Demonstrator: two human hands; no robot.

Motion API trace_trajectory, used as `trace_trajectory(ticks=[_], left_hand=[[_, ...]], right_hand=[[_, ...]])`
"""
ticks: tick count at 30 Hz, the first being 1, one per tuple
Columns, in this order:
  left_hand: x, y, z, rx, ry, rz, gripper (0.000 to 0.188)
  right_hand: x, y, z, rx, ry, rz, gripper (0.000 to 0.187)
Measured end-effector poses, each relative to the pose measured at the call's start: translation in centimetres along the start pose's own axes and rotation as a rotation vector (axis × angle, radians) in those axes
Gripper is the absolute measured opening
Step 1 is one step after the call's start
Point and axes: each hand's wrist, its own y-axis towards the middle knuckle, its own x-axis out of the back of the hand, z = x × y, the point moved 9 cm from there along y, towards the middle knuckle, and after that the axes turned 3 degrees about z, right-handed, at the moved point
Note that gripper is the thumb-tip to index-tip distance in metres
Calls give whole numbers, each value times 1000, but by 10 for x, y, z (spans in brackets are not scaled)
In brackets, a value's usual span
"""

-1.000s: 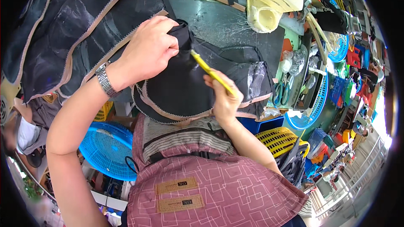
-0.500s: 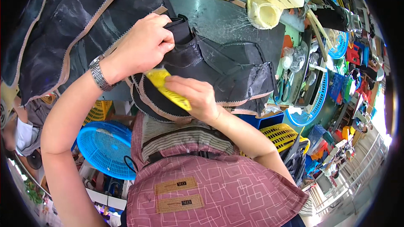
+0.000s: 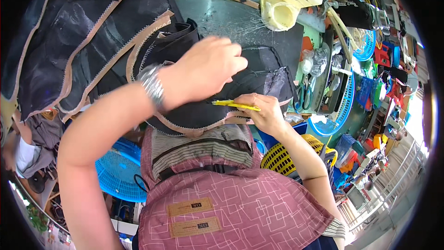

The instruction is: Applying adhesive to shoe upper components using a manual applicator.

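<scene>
My left hand (image 3: 206,71), with a metal watch on its wrist, hovers over or rests on a dark sheet piece (image 3: 189,114). Its fingers are curled and a little blurred, and it hides what lies beneath them. Between the fingers of my right hand (image 3: 266,111) is a slim yellow-handled brush (image 3: 238,105). Its pale tip points left, beneath the left hand and close to the dark piece. Tan strips with zigzag edges border this piece. A folded dark part (image 3: 178,37) sticks up behind my left hand.
More dark trimmed pieces (image 3: 85,28) overlap at the left. A cream plastic container (image 3: 283,15) stands at the far side, with stringy residue on the board (image 3: 217,11). Scissors (image 3: 303,93) lie right, near a blue basket (image 3: 329,128). A yellow basket (image 3: 282,157) sits below.
My left hand has moved right and a little nearer, off the folded dark part. The brush in my right hand has shifted right and turned edge-on; the folded part has opened somewhat.
</scene>
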Motion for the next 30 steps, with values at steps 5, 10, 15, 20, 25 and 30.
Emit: trace_trajectory(ticks=[5, 10, 15, 20, 25, 30], left_hand=[[-51, 47, 32, -140, 72, 338, 14], [-67, 53, 20, -345, 265, 412, 8], [-74, 53, -8, -527, 467, 370, 8], [-93, 50, -11, -512, 591, 494, 10], [33, 74, 40, -113, 545, 3, 11], [149, -14, 89, 87, 378, -288, 26]], right_hand=[[0, -11, -9, -39, 51, -69, 19], [0, -16, -8, -13, 60, -122, 22], [3, -17, -4, 16, 59, -156, 25], [4, -22, -4, 32, 45, -172, 27], [8, -25, -4, 22, 75, -180, 23], [34, -34, -21, -214, 312, -263, 14]])
